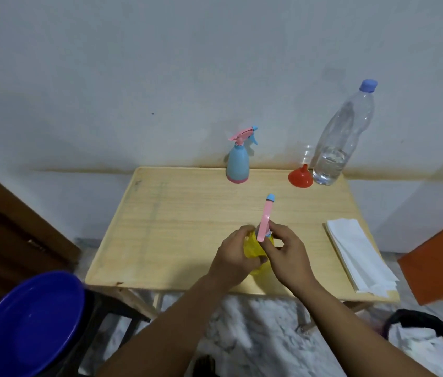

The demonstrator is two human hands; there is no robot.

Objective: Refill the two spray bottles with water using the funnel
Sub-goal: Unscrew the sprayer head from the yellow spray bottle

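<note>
— We get soft, even, rather dim indoor light here; the wall (pixel 160 63) reads flat grey-blue, with no hard glare on it.

— Agreed. Behind the blue spray bottle (pixel 238 161) we see only a faint shadow on that wall, so the light is diffuse.

— Right of that bottle, the water bottle (pixel 342 137) carries small pale highlights.

— Sharpness drops away from the bottle: below it, the floor (pixel 255 322) and the blue basin (pixel 29 325) look smeared.

— And the wide lens bends the table (pixel 160 213) edges outward.
</note>
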